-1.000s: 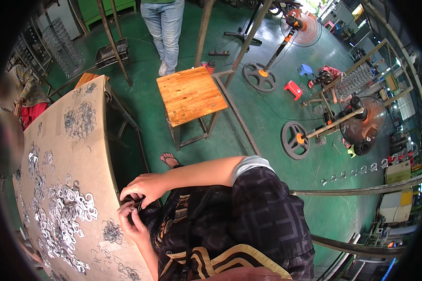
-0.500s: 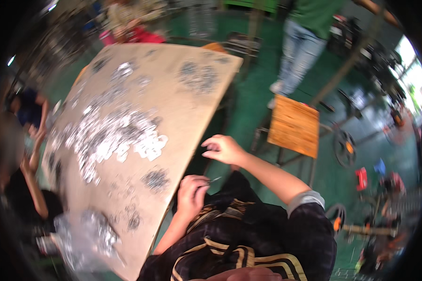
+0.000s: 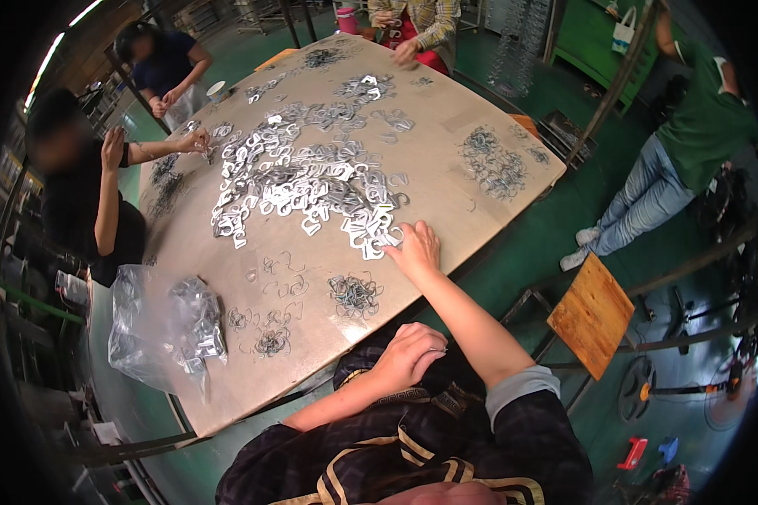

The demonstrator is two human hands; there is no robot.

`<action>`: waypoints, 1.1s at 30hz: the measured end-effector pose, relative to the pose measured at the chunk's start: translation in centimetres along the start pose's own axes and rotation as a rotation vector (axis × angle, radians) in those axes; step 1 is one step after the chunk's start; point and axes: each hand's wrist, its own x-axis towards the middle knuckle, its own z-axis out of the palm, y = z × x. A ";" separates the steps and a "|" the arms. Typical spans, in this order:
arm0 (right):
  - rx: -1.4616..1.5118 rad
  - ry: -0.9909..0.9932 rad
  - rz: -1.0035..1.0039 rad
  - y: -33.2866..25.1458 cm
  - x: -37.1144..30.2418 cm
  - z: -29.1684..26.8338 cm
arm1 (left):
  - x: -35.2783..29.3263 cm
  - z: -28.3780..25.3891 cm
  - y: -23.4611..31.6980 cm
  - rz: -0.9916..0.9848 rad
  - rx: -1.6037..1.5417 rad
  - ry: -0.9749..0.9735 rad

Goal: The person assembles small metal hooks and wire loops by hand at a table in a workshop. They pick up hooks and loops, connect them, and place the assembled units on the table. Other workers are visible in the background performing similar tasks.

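My right hand [image 3: 419, 251] is stretched over the table, thumb and fingers apart, at the near right edge of a heap of flat silvery hook-shaped metal pieces [image 3: 370, 229]. Its thumb is by the outermost pieces; whether it touches one I cannot tell. Close to my body, off the table's near edge, my left hand [image 3: 406, 357] is closed, with a thin metal piece [image 3: 440, 348] just glinting at the fingertips and mostly hidden. On the tabletop between the hands and the plastic bag lies a small pile of thin bent wire clips [image 3: 354, 295].
A clear plastic bag [image 3: 135, 337] of metal pieces sits at the table's left corner. More wire clips [image 3: 493, 164] lie at the right. Several people are around the table [image 3: 434, 181]; one worker's hand [image 3: 195, 140] reaches onto its left side. A wooden stool [image 3: 594, 316] stands at right.
My right hand has gone from beside the table edge to the heap of hooks. My left hand stays near my body, its metal piece less visible. The whole view has turned.
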 end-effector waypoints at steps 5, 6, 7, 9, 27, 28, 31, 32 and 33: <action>0.149 -0.039 0.061 -0.3 0.7 0.7 | -0.2 -0.3 -0.2 -0.011 -0.013 0.018; 0.205 -0.050 0.064 -0.1 0.7 0.7 | -0.3 -0.3 -0.3 -0.012 -0.015 0.026; 0.261 -0.061 0.068 0.2 0.8 0.6 | -0.3 -0.2 -0.4 -0.012 -0.017 0.031; 0.472 -0.100 0.146 1.6 1.0 0.9 | -0.5 -0.1 -0.7 -0.020 -0.011 0.035; 0.870 -0.334 -0.049 0.8 -7.4 -14.1 | 1.8 -0.2 -1.4 -0.162 0.126 0.314; 0.859 -0.331 -0.062 0.6 -7.9 -14.6 | 1.9 -0.2 -1.4 -0.171 0.145 0.321; 0.799 -0.299 -0.084 0.6 -9.0 -15.2 | 1.9 0.3 -1.6 -0.178 0.173 0.339; 0.783 -0.290 -0.083 0.6 -9.3 -15.3 | 1.8 0.5 -1.5 -0.188 0.172 0.332; 0.772 -0.281 -0.086 0.6 -9.5 -15.3 | 1.7 0.5 -1.5 -0.197 0.176 0.324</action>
